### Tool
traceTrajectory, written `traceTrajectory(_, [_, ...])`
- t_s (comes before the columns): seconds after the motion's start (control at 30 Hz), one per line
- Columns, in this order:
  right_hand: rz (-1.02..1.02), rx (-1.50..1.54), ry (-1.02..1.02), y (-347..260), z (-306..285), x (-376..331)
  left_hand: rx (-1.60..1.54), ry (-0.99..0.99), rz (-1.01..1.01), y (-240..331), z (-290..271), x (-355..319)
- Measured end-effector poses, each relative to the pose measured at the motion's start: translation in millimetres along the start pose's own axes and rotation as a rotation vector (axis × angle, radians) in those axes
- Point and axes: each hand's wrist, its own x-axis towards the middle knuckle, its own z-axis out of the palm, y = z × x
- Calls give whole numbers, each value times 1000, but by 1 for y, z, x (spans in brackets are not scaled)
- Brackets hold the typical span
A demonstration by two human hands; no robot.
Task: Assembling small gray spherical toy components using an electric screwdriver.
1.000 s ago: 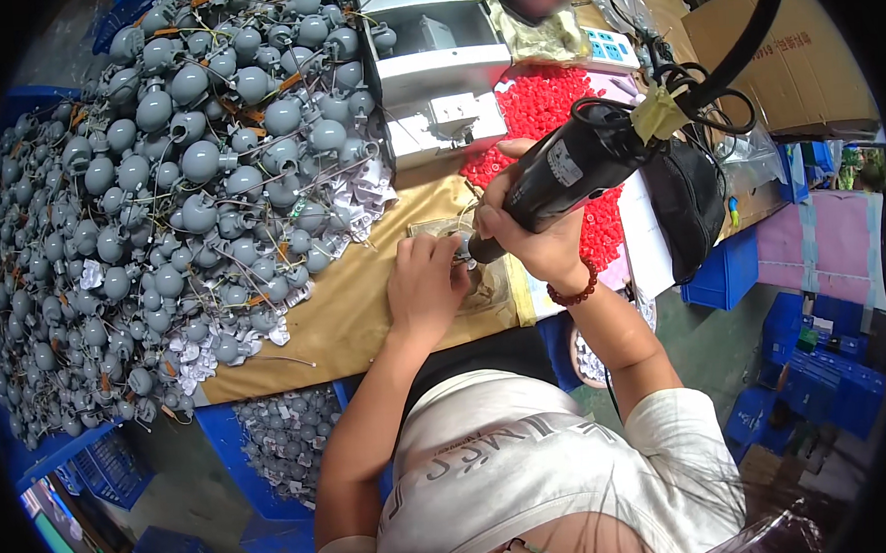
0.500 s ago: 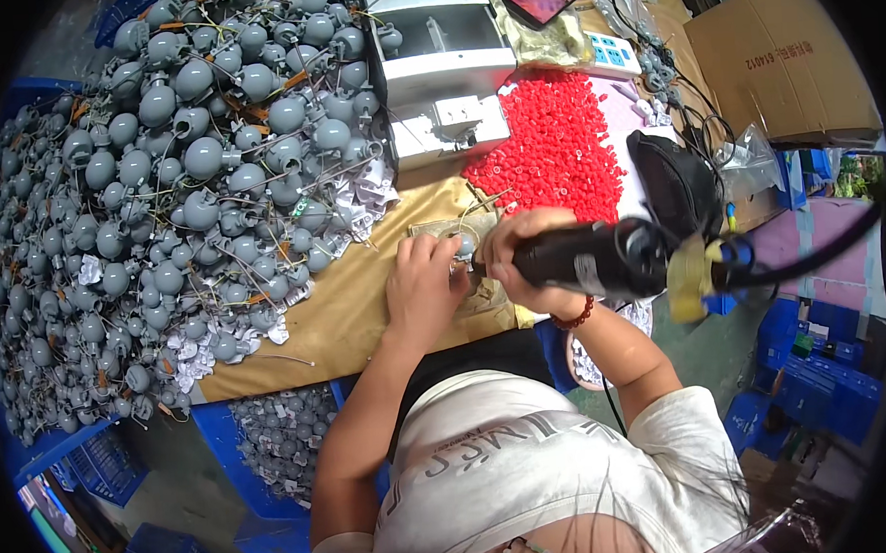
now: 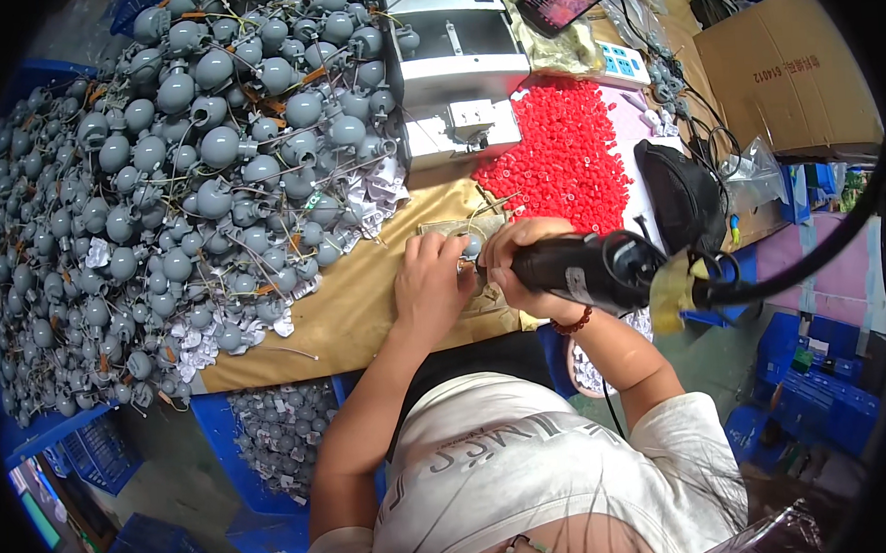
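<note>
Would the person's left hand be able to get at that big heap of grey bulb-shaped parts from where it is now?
Probably yes. The left hand rests on the brown work surface beside the grey bulb-shaped parts, with only bare surface and scattered wires between. It is pressed on a small workpiece, though, so it would have to let go.

Black power screwdriver now tipped level.

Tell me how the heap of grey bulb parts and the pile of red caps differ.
The grey bulb-shaped parts are round and wired; the red caps are far smaller and wireless. The grey heap covers most of the bench's left side, while the red pile is a compact patch right of the metal machine. White tags are mixed among the grey parts, none among the red. Both lie loose on the bench, beyond the left hand and right hand.
</note>
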Motion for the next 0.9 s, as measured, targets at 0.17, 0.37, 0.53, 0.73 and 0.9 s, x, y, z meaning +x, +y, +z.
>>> traceTrajectory(0.17, [282,6,332,-3,-23,21,-1,44,-30,4,3,0])
traceTrajectory(0.37, [524,37,612,41,-70,38,-3,73,16,2,5,-6])
traceTrajectory(0.53, [334,-271,655,51,-60,11,-55,111,89,2,8,-12])
traceTrajectory(0.73, [480,-333,148,27,-21,-19,-72,138,117,1,10,-14])
traceTrajectory(0.9, [477,-3,295,29,-13,-9,-117,147,123,6,3,-11])
